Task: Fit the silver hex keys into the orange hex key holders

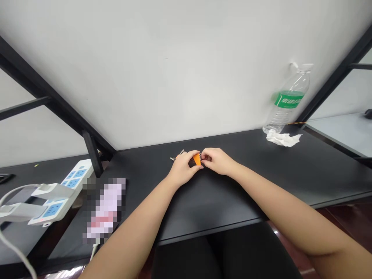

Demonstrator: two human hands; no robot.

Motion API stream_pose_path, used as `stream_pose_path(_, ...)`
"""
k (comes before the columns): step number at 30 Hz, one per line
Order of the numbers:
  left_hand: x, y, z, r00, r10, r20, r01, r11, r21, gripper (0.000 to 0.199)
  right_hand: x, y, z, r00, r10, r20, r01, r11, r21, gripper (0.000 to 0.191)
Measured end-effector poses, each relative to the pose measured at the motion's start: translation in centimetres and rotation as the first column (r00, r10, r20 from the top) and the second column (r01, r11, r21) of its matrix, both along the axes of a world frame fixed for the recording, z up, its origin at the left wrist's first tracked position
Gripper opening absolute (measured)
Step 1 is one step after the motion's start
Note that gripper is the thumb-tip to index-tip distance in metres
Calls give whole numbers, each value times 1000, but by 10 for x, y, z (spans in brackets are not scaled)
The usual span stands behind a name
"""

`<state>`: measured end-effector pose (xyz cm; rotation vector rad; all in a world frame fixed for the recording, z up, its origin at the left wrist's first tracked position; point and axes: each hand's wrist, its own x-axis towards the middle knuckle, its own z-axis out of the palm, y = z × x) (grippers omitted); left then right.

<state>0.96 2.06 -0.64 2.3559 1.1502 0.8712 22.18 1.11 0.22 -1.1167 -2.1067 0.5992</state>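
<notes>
Near the middle of the black table, my left hand holds a small orange object between thumb and fingers. Small dark and silvery pieces stand along its right side. My right hand is closed at that side, its fingertips pinched at those pieces; whatever they grip is too small to name. Several thin metallic pieces show just behind my left hand, partly hidden by it.
A clear bottle with a green label leans by the wall, with crumpled white tissue before it. At left are a pixelated phone-like item and a white power strip with plugs and cables. The black table ends near my lap.
</notes>
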Motion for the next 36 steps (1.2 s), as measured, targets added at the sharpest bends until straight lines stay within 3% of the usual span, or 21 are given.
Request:
stream_pose_path(10,-1,0,-1,1000,2,11,-2,1000,-22,51,-3,2,-6,999,-17,50,13,996,85,10)
stream_pose_path(17,-2,2,-1,1000,20,-3,-20,1000,-1,52,16,6,3,983,-55,174,41,996,83,13)
stream_pose_path(23,-2,2,-2,999,46,0,-46,999,-14,52,32,16,-1,921,-78,381,87,996,-8,13)
stream_pose_path(32,-3,3,-4,999,53,2,-53,998,-39,54,32,17,5,860,-163,484,295,932,-212,6)
stream_pose_path(36,-2,3,-3,998,55,1,-55,997,-55,54,38,17,8,860,-162,485,321,909,-265,9)
